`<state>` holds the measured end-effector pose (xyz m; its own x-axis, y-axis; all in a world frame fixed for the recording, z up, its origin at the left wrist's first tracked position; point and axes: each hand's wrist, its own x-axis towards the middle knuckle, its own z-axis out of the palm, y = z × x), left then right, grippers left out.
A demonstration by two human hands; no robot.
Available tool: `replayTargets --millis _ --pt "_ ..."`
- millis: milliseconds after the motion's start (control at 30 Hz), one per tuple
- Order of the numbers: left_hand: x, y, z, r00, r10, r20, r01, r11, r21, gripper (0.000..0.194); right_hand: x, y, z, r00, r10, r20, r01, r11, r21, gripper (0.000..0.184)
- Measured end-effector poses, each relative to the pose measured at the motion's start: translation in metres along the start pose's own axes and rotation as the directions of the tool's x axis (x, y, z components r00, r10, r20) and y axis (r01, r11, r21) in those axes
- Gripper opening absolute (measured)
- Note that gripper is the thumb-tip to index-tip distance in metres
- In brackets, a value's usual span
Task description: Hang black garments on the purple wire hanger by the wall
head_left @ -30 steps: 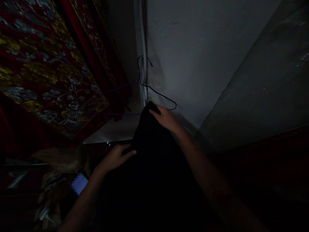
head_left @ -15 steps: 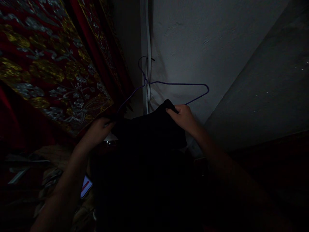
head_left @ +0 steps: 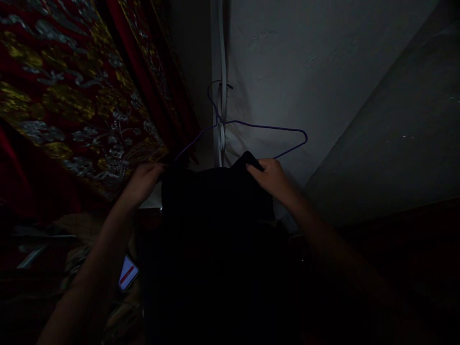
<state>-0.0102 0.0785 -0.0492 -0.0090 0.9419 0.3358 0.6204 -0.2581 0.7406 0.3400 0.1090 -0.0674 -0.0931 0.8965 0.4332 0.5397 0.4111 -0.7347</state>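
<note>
A black garment [head_left: 215, 211] is stretched between my two hands in the dim light; its exact kind does not show. My left hand [head_left: 145, 179] pinches its upper left edge. On the other side, my right hand [head_left: 268, 172] grips the upper right edge with the thumb on top, and a fold of cloth stands up beside it. Behind the garment is a purple wire hanger [head_left: 266, 126], its hook up by a pale cord [head_left: 223, 62] on the wall. The garment or my hands hide the hanger's lower part.
At the left hangs a red cloth [head_left: 82, 96] with gold and silver embroidery. Below my left forearm lies a lit phone [head_left: 128, 274] among dark clutter. A grey wall [head_left: 287, 62] stands behind the hanger.
My left hand has moved slightly up and to the left, pulling the garment's left edge with it. The right hand stays nearly in place, and the hanger's right end has dipped a little.
</note>
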Motion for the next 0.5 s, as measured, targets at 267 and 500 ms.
replayTargets --millis 267,500 --pt "0.029 0.047 0.005 0.887 0.457 0.062 -0.461 0.878 0.129 0.043 -0.015 0.007 -0.005 0.98 -0.195 0.047 0.191 0.978 0.083 0.025" --pt "0.047 0.046 -0.016 0.874 0.456 0.171 -0.483 0.855 0.188 0.032 0.015 0.03 -0.072 0.911 -0.113 -0.398 0.096 0.993 -0.062 0.044"
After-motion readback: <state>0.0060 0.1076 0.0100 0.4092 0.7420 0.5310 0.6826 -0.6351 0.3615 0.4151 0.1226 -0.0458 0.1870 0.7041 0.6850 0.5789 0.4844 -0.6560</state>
